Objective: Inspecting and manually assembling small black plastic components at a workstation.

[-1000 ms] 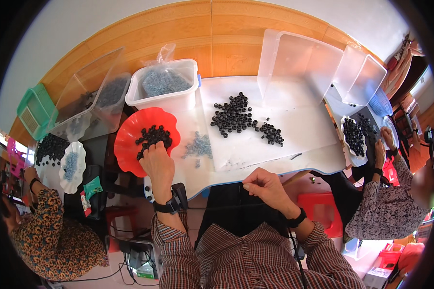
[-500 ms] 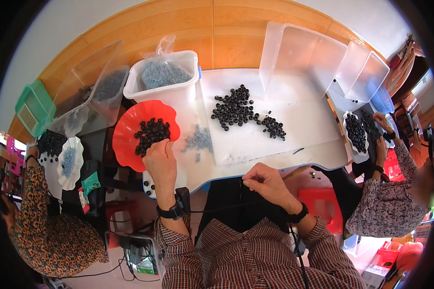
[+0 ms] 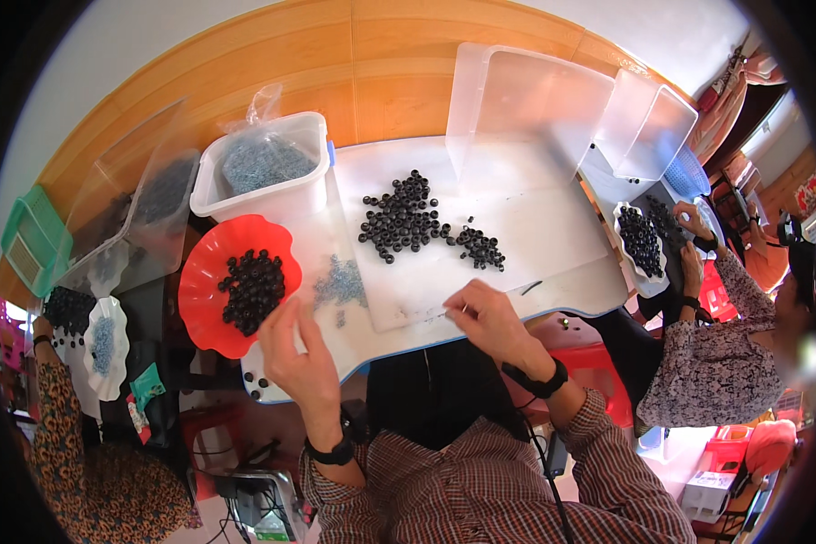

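Note:
My left hand (image 3: 301, 364) is at the lower right rim of a red scalloped bowl (image 3: 199, 317). Its fingers are apart, with nothing visible between them. Black round beads (image 3: 252, 290) are heaped in that bowl. Over the front part of the white board (image 3: 553, 240), my right hand (image 3: 494, 325) is pinched closed; a tiny thin thing seems to show at its fingertips, too small to name. Beyond that hand lie a large pile of black beads (image 3: 399, 218) and a smaller black pile (image 3: 480, 248). Small pale blue beads (image 3: 340, 283) are scattered between bowl and board.
A white tub (image 3: 313, 186) with bagged blue beads (image 3: 263, 163) stands behind the bowl. Clear plastic bins (image 3: 530, 118) stand at the back right. A few loose black beads (image 3: 256, 384) lie at the table's left front edge. People work at tables on both sides.
My left hand has drawn back from the beads in the red bowl toward me, and its fingers have spread. My right hand stays pinched over the front of the table. The whole view has shifted.

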Demonstrator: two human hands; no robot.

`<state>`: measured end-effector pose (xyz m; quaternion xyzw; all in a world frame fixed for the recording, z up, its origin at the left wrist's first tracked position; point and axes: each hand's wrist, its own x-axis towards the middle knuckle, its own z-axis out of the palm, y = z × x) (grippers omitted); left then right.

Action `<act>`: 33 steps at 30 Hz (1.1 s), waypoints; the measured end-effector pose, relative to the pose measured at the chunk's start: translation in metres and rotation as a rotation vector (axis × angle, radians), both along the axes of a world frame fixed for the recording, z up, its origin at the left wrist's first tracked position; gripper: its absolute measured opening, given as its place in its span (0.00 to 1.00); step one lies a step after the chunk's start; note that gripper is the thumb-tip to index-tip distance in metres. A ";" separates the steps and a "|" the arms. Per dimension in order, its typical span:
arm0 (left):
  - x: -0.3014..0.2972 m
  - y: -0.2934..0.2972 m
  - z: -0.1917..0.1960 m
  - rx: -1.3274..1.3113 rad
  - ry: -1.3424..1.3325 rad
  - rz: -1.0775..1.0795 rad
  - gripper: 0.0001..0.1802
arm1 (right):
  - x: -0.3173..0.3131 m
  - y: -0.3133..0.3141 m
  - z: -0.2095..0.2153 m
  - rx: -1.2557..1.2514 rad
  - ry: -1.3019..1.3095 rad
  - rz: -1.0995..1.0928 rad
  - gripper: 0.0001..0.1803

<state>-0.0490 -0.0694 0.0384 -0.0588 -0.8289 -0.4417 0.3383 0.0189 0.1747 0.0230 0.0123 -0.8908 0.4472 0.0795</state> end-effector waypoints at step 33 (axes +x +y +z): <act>0.036 0.054 -0.048 0.251 -0.315 -0.481 0.11 | -0.028 -0.017 -0.020 -0.025 0.088 0.000 0.05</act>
